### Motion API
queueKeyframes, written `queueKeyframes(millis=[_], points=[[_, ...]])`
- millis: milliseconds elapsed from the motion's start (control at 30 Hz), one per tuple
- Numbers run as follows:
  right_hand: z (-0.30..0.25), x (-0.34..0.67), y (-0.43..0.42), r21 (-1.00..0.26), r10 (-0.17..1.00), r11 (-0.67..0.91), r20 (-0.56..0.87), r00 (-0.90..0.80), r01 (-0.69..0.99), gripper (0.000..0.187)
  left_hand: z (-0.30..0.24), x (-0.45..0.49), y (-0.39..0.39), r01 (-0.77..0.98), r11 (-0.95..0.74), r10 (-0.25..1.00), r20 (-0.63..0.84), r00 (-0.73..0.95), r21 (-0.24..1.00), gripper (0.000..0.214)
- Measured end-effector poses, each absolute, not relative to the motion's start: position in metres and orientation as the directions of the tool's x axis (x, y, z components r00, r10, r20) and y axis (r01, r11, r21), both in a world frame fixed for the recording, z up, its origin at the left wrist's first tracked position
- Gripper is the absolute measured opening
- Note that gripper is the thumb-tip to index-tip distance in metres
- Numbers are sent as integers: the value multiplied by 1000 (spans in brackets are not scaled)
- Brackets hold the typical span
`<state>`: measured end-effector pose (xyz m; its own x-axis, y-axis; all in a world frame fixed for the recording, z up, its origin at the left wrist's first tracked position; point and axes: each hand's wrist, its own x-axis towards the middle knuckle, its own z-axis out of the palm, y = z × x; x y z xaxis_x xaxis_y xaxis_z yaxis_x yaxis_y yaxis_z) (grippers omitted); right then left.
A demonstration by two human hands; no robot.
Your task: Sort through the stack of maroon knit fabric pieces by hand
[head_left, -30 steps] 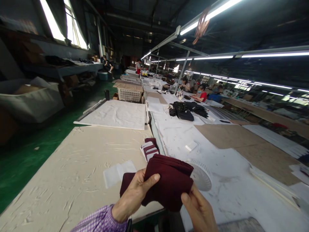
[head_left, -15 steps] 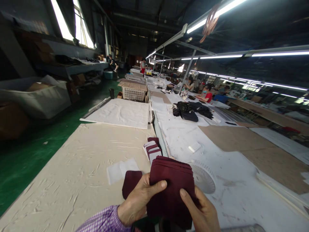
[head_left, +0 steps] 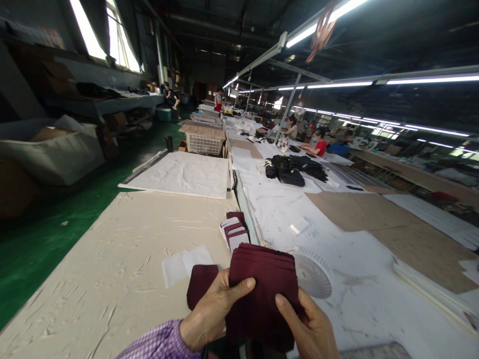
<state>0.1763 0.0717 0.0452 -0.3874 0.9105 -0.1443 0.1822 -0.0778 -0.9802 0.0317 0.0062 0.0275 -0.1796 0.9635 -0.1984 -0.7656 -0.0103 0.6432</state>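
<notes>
A stack of maroon fabric pieces is held up in front of me, its upper edges slightly fanned. My left hand grips its left side, thumb across the front. On the right side, my right hand pinches the stack, thumb on the front face and fingers behind. Another maroon piece lies on the cream-covered table just left of my left hand. White sheets lie beyond it. Farther off, a fanned pile of maroon and white pieces rests near the table's edge.
A round white fan is on the white table at right, with a small white block beyond it. Dark garments lie farther along. A plastic crate stands ahead. Several people work in the distance.
The view has shifted slightly, so the scene sits a little farther left. Both hands keep the same hold on the maroon stack.
</notes>
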Motion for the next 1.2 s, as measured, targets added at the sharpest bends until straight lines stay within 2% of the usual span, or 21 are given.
queueKeyframes(millis=[367, 467, 633, 833, 967, 1200], points=[[42, 176, 76, -977, 907, -32, -117, -404, 210, 36, 24, 30, 8, -754, 12, 943, -258, -210, 657, 26], [42, 174, 75, -987, 915, -63, -116, -387, 146, 34, 23, 28, 6, -743, 18, 931, -282, -231, 669, 25], [47, 171, 75, -993, 949, -114, -117, -293, 28, 51, 21, 22, 3, -693, 41, 967, -203, -153, 719, 24], [47, 171, 72, -989, 930, -151, -144, -338, 6, 46, 17, 18, 0, -664, 36, 969, -189, -160, 747, 21], [43, 168, 68, -984, 903, -174, -174, -392, 37, 45, 19, 16, 1, -649, 12, 965, -179, -193, 761, 25], [37, 163, 71, -983, 920, -49, -112, -375, 174, 45, 18, 17, 0, -696, 8, 973, -166, -160, 718, 27]])
